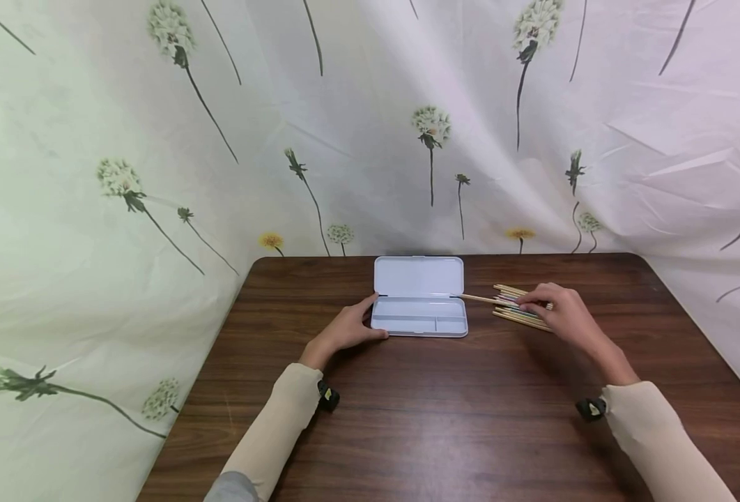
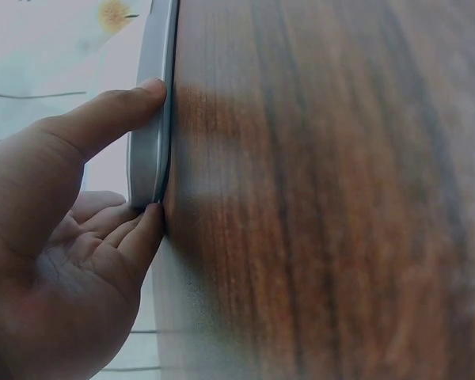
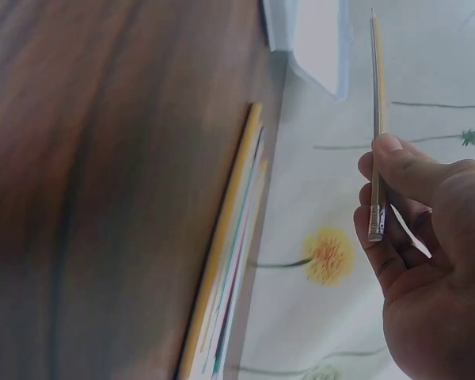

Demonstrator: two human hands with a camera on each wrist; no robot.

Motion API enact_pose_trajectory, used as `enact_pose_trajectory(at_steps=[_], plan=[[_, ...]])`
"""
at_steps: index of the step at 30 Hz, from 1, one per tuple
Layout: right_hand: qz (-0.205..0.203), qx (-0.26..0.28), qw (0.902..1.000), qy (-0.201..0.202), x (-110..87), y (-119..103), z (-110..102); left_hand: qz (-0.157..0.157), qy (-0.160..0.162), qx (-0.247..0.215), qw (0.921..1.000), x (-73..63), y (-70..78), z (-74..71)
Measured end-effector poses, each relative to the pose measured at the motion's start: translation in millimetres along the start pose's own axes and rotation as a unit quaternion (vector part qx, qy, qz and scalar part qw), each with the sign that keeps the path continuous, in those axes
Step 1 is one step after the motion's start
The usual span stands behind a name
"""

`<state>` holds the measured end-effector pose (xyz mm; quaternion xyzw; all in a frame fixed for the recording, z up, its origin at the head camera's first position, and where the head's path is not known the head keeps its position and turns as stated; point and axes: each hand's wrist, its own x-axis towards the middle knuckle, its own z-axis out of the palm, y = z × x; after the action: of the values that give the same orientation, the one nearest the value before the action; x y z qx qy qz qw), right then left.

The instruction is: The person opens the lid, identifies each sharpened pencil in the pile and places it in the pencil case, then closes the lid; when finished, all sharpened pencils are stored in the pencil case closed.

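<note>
An open white pencil case (image 1: 419, 307) lies on the table with its lid (image 1: 419, 276) tipped back; no pencils show in its compartments. My left hand (image 1: 347, 328) holds the case's left end, thumb at the front edge and fingers at the side, as the left wrist view also shows. My right hand (image 1: 561, 312) pinches a wooden pencil (image 3: 378, 87) between thumb and fingers. Its tip points left, near the case's right side, and the back end sits by my palm. Beneath that hand lies a bundle of several pencils (image 1: 515, 315), some coloured, partly hidden by the fingers.
A dark wooden table (image 1: 420, 418) carries the case and the pencils. Behind it and along its sides hangs a pale curtain (image 1: 370, 139) printed with dandelions. Each forearm wears a black wrist device, seen on the left wrist (image 1: 328, 396) and the right wrist (image 1: 591, 409).
</note>
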<state>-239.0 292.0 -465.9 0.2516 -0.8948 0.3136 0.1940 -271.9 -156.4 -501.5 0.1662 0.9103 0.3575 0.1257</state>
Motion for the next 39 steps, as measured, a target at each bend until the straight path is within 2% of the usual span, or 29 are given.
enact_pose_trajectory(at_steps=[9, 15, 24, 39], plan=[[-0.021, 0.013, 0.9997, -0.003, 28.4, -10, 14, 0.000, 0.000, 0.000, 1.0000, -0.3, -0.6, 0.5], [-0.006, 0.015, 0.9995, -0.028, 44.1, -20, 19, 0.003, 0.003, 0.001, 1.0000, -1.2, 0.6, 0.2], [-0.011, 0.026, 0.9982, -0.054, 65.4, -31, 31, 0.005, 0.004, 0.000, 1.0000, -1.1, 1.9, 0.4], [-0.004, 0.047, 0.9922, -0.115, 88.6, -41, 72, 0.002, 0.002, -0.013, 0.9999, 0.9, -0.7, 1.1]])
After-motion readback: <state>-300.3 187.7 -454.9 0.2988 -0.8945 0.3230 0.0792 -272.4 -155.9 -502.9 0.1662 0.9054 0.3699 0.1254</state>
